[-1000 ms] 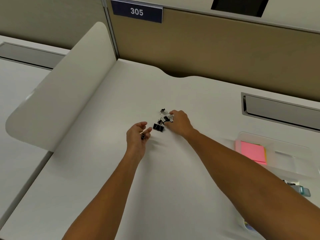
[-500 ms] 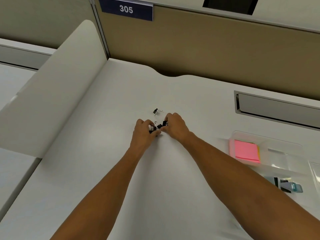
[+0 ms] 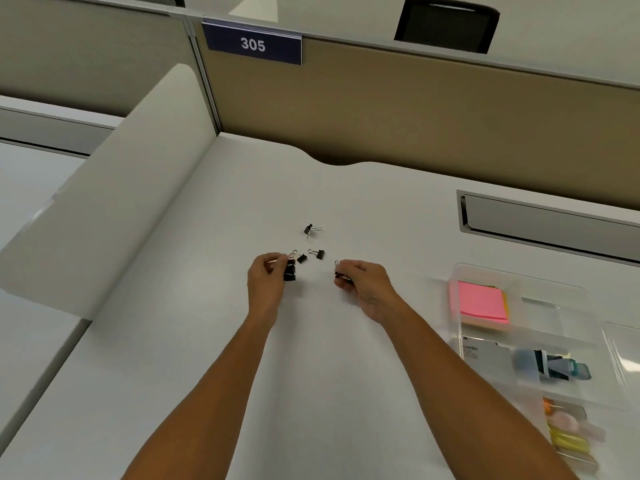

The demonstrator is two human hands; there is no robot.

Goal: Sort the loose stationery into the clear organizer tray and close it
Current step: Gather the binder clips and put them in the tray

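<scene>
Currently my left hand (image 3: 265,285) fingers pinch a binder clip (image 3: 289,272), right hand (image 3: 363,284) likewise; three clips beyond fingers on bench (image 3: 207,341). Light, stiff, springy: I'd grip bodies.

Three clips (image 3: 313,249) lie on the desk (image 3: 207,341) behind the hands. The tray (image 3: 519,282) sits far to the right.

White desk (image 3: 194,341), plain surface. Tan partition wall (image 3: 415,109) along its 12 o'clock edge. Navy sign (image 3: 252,44) reading "305" at 11 o'clock atop the partition. Black chair back (image 3: 446,24) beyond it at 1 o'clock. White curved side divider (image 3: 104,209) at 9 o'clock. Grey recessed cable slot (image 3: 547,220) at 2 o'clock.
</scene>
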